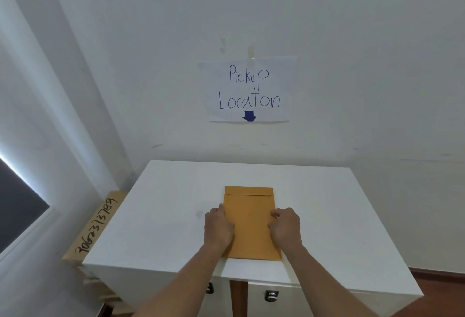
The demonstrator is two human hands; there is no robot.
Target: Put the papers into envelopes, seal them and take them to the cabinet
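Envelope (250, 226): matt tan kraft paper, smooth, flap flat. Cabinet (163, 216) top: smooth white laminate with a faint sheen. Sign (247, 89): thin white paper, slightly creased, inked lettering, held by translucent tape (250, 53). Box (97, 226): matt brown cardboard. Wall (352, 65): matt white paint, lightly scuffed.
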